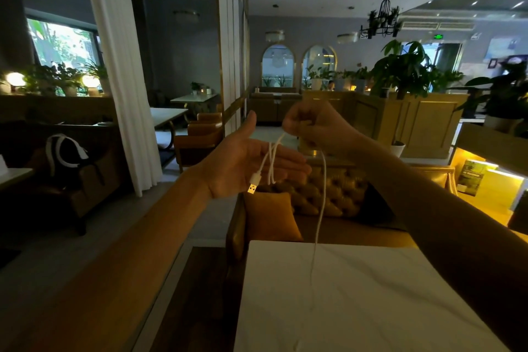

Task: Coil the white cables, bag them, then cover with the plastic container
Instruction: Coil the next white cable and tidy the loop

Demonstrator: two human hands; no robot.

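A white cable [322,203] stretches between both hands, held up in front of me above the table. My left hand [245,163] is palm up with fingers spread, and a couple of cable loops lie across the palm with the USB plug [252,187] hanging off its lower edge. My right hand [311,126] is closed in a fist around the cable, just right of and above the left hand. From the fist the cable's free length drops down onto the white table [371,294]. No bag or plastic container is in view.
A tufted yellow sofa [331,194] with an orange cushion [271,216] stands beyond the table's far edge. White curtains [120,71] hang at left beside chairs and other tables. A wooden counter with potted plants [405,71] is at the right.
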